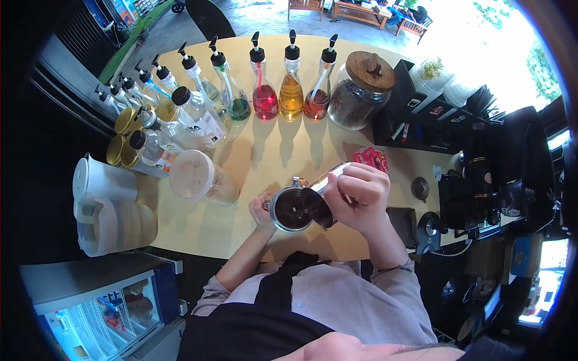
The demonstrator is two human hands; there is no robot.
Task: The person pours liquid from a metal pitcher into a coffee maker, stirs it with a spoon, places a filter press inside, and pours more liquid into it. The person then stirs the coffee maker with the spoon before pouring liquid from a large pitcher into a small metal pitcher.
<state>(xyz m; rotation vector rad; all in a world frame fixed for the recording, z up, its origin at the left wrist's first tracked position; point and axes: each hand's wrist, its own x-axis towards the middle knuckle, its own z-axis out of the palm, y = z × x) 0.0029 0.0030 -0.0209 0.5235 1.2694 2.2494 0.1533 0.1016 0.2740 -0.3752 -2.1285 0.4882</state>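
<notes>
The work appears to be in the middle of a transfer. The left hand [260, 210] is closed at the side of the metal pitcher [278, 221], which stands in front of the person, over the near part of the table [198, 231]. The right hand [364, 189] is closed around a metal vessel [319, 207], and this vessel is tilted, with its mouth over the pitcher's opening.

What is done, as far as I can see: both vessels are brought together, and there is dark content inside the pitcher. How much of it came from the tilted vessel, I cannot tell, and a stream is not clear to see. What is left: the vessel is not yet upright or put down, and both hands are occupied. The pump bottles [265, 102] stand untouched in their row, and the glass jar [354, 108] has its wooden lid [368, 71] on.
</notes>
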